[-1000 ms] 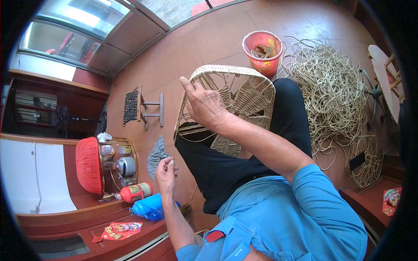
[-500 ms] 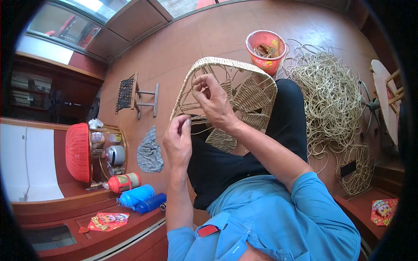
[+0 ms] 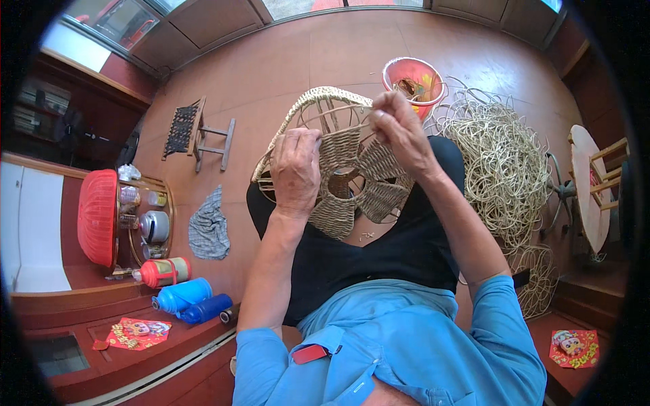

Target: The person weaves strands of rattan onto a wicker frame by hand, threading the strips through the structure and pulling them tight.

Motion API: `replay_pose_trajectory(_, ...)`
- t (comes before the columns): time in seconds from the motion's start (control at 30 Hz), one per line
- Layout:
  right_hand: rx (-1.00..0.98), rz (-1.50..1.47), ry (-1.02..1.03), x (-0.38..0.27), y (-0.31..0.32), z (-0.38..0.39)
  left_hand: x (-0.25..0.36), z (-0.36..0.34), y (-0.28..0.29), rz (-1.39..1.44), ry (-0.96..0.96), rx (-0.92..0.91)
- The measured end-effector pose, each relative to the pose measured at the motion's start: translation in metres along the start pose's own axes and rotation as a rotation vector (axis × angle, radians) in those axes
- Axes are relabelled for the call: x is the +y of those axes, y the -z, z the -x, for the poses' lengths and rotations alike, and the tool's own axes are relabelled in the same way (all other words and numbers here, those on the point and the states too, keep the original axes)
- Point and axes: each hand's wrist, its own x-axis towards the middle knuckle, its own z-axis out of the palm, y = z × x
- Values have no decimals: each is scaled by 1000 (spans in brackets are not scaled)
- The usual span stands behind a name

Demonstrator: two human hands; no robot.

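Note:
A woven cord frame [image 3: 334, 213] rests over my lap, with petal-shaped panels around a round central opening and a thick wrapped rim [image 3: 318, 93]. My left hand [image 3: 296, 169] is closed at the left edge of the upper-left petal [image 3: 338, 150], its fingertips curled out of sight. To the right, my right hand [image 3: 401, 128] pinches a thin cord [image 3: 342, 108] above the petals. This strand stretches leftward across the frame's open upper part. Behind my hands, the frame's far right side is partly hidden.
A red bucket [image 3: 414, 71] with cord scraps stands beyond the frame. Right of my knee lies a big heap of loose cord [image 3: 494, 162]. At left are a low stool [image 3: 196, 135], a grey cloth [image 3: 210, 227], blue flasks [image 3: 183, 298] and a rack with a red cover [image 3: 98, 216].
My right hand has moved right, away from my left, drawing the cord across. My left hand has shifted up and inward onto the petal's edge. The frame now faces me more squarely.

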Motion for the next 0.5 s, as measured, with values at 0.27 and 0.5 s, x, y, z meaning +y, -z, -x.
replay_pose_trajectory(0.27,18,-3,357,-55,2,-16,5,-16,-13,108,78,-26)
replay_pose_trajectory(0.5,113,526,152,-33,-22,13,10,-15,-25,57,67,79)
